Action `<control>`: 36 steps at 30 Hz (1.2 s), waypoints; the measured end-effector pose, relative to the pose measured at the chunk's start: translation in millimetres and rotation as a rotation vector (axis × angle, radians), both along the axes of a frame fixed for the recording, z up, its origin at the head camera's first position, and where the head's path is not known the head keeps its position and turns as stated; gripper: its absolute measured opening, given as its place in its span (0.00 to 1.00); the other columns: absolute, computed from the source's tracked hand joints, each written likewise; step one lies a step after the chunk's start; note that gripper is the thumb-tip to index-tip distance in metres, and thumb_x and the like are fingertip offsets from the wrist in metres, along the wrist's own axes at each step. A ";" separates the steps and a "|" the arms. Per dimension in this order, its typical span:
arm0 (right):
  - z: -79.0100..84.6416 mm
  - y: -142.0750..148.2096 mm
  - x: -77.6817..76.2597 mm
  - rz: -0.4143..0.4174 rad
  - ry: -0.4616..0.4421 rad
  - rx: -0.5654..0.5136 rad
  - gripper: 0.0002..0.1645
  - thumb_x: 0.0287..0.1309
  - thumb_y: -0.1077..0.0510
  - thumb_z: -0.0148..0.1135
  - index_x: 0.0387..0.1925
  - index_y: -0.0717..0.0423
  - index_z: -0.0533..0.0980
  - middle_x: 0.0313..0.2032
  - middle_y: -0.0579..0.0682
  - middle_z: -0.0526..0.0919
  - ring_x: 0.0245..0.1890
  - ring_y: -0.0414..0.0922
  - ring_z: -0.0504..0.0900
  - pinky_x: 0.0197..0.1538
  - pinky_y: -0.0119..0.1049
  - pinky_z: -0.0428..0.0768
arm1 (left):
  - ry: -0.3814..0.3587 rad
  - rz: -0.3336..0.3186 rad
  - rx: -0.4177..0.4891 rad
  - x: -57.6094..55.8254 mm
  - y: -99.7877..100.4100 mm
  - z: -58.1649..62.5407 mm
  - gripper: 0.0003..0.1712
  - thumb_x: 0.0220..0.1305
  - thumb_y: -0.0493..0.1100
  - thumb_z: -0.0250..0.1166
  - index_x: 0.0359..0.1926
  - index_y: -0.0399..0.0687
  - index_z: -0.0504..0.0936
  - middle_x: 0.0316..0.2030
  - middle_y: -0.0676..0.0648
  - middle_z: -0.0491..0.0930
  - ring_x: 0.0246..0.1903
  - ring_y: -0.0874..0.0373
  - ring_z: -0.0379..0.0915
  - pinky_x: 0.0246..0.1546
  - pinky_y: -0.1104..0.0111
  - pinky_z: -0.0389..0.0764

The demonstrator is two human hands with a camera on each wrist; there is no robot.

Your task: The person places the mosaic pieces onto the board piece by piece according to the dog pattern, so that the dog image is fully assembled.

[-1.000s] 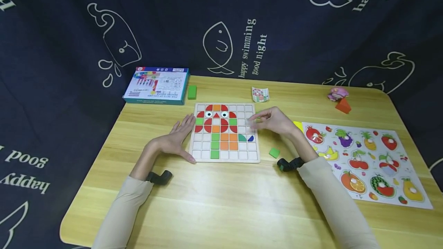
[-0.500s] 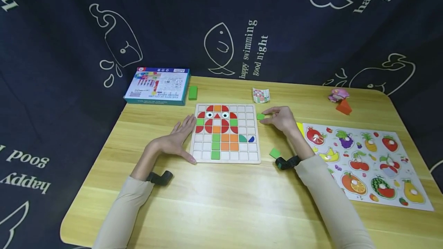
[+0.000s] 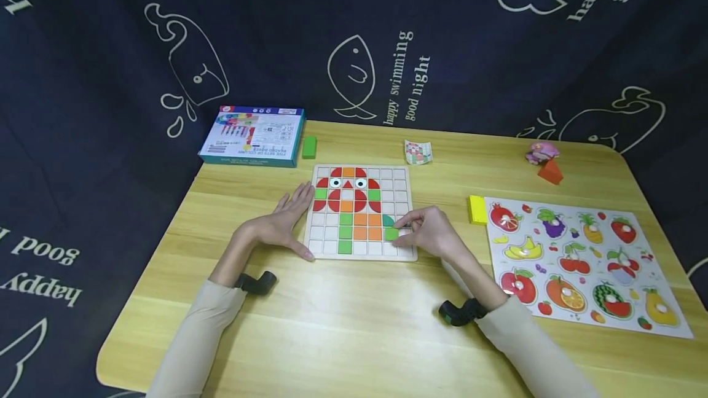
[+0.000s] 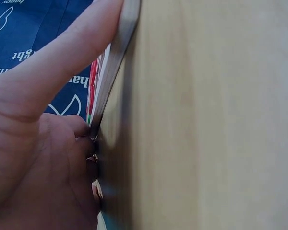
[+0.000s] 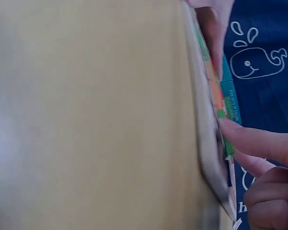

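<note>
A white gridded wooden board (image 3: 326, 247) lies on the table, bearing a picture of red, orange and green pieces with two eye pieces. My left hand (image 3: 273, 226) rests along its left edge, fingers spread and thumb at the near left corner. Over the board's lower right part, my right hand (image 3: 434, 232) pinches a green square tile (image 3: 391, 234), just below a teal quarter-circle piece (image 3: 388, 220). In the right wrist view, the thumb and a finger touch the green tile (image 5: 229, 146) at the board's surface. That hand covers the cells farther right.
A fruit puzzle board (image 3: 586, 266) lies at right, a yellow block (image 3: 477, 210) at its corner. Behind the gridded board are a picture card (image 3: 418, 152), a green block (image 3: 309, 147) and a blue box (image 3: 251, 135). A pink toy (image 3: 542, 152) and red block (image 3: 550, 172) stand far right.
My right hand has taken the green tile from beside the board's right edge and brought it nearer, onto the lower right cells. My left hand has stayed at the board's edge.
</note>
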State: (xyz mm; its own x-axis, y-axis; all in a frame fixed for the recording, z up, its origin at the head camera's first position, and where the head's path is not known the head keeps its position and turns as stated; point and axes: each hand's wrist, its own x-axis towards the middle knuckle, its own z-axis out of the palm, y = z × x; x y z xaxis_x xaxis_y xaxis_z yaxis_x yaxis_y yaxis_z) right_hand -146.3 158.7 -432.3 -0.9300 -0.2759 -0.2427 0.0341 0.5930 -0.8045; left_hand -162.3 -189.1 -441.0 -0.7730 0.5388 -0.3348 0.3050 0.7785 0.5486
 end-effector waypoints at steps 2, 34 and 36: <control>-2.7 -1.8 2.9 -0.025 0.011 -0.002 0.17 0.36 0.59 0.80 0.34 0.54 0.85 0.12 0.44 0.62 0.16 0.40 0.58 0.18 0.28 0.56 | 0.003 -0.001 -0.003 -0.5 0.7 0.8 0.86 0.33 0.70 0.77 0.75 0.46 0.25 0.76 0.46 0.19 0.75 0.51 0.12 0.76 0.51 0.26; -7.7 85.6 29.8 -0.050 -0.086 0.053 0.26 0.42 0.54 0.78 0.46 0.54 0.81 0.17 0.43 0.57 0.18 0.39 0.57 0.21 0.30 0.57 | 0.003 -0.006 -0.010 3.0 2.8 3.7 0.85 0.34 0.68 0.77 0.75 0.44 0.26 0.76 0.44 0.19 0.75 0.49 0.13 0.76 0.49 0.27; -12.0 83.7 29.1 -0.051 -0.061 0.031 0.23 0.43 0.54 0.77 0.43 0.54 0.81 0.17 0.43 0.57 0.17 0.38 0.57 0.20 0.30 0.56 | 0.005 -0.010 -0.010 2.7 2.6 3.5 0.85 0.34 0.68 0.77 0.75 0.44 0.26 0.76 0.44 0.19 0.75 0.49 0.13 0.76 0.49 0.27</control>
State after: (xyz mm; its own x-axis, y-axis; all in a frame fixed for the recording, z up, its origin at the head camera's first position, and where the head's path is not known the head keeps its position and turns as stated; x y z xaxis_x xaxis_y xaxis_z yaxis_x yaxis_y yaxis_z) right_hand -117.2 242.4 -444.3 -0.9259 -0.2195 -0.3075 0.1138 0.6142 -0.7809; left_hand -159.6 -186.5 -437.5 -0.7692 0.5434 -0.3361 0.3160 0.7807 0.5391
